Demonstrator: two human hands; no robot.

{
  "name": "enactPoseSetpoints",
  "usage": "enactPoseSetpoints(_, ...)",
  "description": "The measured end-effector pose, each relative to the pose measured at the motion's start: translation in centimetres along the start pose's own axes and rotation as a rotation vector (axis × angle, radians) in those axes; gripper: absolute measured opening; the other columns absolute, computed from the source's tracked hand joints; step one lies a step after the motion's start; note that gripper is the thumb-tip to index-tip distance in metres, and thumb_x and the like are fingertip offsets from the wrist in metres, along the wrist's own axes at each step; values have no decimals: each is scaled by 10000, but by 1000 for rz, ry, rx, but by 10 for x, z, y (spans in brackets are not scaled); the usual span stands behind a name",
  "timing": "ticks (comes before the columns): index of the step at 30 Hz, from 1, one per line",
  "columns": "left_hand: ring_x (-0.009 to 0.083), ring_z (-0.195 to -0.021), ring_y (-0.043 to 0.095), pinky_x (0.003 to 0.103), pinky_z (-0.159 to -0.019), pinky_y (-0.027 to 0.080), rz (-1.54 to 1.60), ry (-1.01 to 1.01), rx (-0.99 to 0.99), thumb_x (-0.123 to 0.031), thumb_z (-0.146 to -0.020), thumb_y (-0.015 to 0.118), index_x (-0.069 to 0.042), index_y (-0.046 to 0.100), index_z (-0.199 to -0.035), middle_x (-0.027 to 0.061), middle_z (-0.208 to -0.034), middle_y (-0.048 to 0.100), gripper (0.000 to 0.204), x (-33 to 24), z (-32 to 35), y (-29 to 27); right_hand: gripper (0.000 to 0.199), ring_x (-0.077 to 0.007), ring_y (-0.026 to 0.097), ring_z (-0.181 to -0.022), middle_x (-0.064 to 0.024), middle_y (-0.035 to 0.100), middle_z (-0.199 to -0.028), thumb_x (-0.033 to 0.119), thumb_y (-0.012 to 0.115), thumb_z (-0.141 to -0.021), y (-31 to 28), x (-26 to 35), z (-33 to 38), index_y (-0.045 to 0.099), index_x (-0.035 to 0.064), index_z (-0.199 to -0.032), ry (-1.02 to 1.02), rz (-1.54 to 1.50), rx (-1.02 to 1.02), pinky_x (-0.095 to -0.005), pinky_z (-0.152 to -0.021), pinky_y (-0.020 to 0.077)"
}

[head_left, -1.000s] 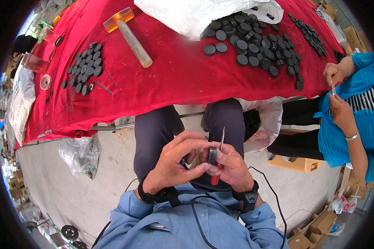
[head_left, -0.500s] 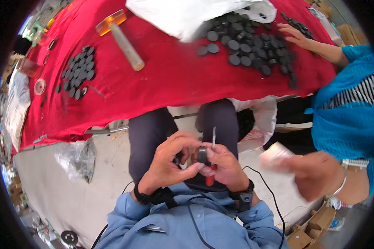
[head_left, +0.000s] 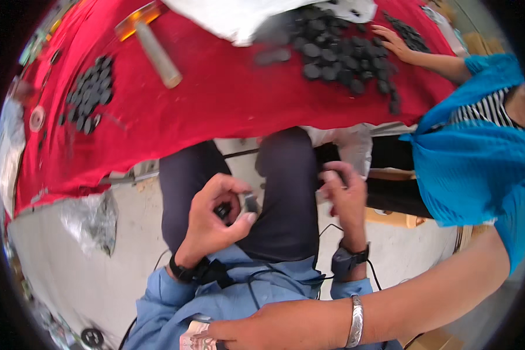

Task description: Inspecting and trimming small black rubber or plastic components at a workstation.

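My left hand (head_left: 213, 219) is closed over my lap, its thumb and forefinger pinching a round black cap (head_left: 251, 203) by the edge. A second small black piece (head_left: 222, 210) shows inside its curled fingers. My right hand (head_left: 347, 195) is raised apart from it, right of my knees, with bent fingers smeared by motion; whether it holds anything is unclear. Across my lower chest a co-worker's hand (head_left: 274, 326), with a silver bracelet (head_left: 356, 321) on the wrist, holds a folded pinkish banknote (head_left: 195, 337) at my shirt front.
On the red cloth (head_left: 216, 105) lie a large heap of black caps (head_left: 347, 58), a smaller group (head_left: 90, 93) and a mallet (head_left: 157, 55) with an amber head. A white sack (head_left: 233, 17) lies behind. The co-worker's other hand (head_left: 394, 44) touches the table. A clear plastic bag (head_left: 90, 221) is on the floor.
My hands have parted, the right moving right and up; the red-handled tool it held no longer shows. The co-worker's hand has swung from the right across my chest with the banknote.
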State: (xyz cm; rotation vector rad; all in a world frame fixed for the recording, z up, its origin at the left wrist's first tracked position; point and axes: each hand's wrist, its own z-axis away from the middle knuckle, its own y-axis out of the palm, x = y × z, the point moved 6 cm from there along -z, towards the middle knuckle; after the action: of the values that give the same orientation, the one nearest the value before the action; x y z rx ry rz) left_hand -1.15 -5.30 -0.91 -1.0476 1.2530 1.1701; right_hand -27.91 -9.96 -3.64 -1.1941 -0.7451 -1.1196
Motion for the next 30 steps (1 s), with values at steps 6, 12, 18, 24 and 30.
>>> enactPoseSetpoints(6, 40, -664, 502, 202, -588, 402, 16, -19, 44, -74, -774, 736, -3, 567, -1100, 14, -887, 570, 374, 8, -9, 3, 235, -206, 641, -912, -132, 692, -978, 125, 659, -887, -54, -46, -29, 658, -12, -1078, -224, 410, -200, -334, -853, 491)
enactPoseSetpoints(12, 22, -609, 461, 197, -552, 345, 59, -8, 22, -53, -766, 744, -20, 548, -1104, -23, -731, 533, 392, 6, -1, -2, 243, -277, 692, -964, -192, 712, -1059, 94, 614, -898, -46, -70, -40, 659, -9, -1113, -116, 640, -119, -388, -855, 513)
enactPoseSetpoints(18, 19, -611, 472, 190, -549, 349, 76, -18, 8, -39, -765, 738, -21, 543, -1100, -14, -750, 559, 389, 11, -2, -8, 225, -271, 695, -916, -182, 719, -1024, 86, 591, -903, -55, -86, -46, 672, -14, -1088, -197, 720, -182, -375, -833, 520)
enactPoseSetpoints(24, 18, -631, 483, 181, -570, 364, 45, -10, 0, -53, -774, 729, -16, 540, -1103, -1, -831, 572, 381, 12, -1, -13, 206, -232, 679, -895, -158, 712, -970, 83, 607, -902, -45, -83, -47, 678, -25, -1063, -161, 538, -136, -358, -833, 514)
enactPoseSetpoints(30, 13, -622, 465, 180, -566, 354, 78, -34, 12, -56, -776, 726, -14, 541, -1101, -11, -825, 569, 376, 12, -3, -12, 199, -173, 638, -871, -99, 689, -954, 113, 623, -927, -38, -51, -32, 674, -20, -1066, -120, 313, -145, -308, -822, 497)
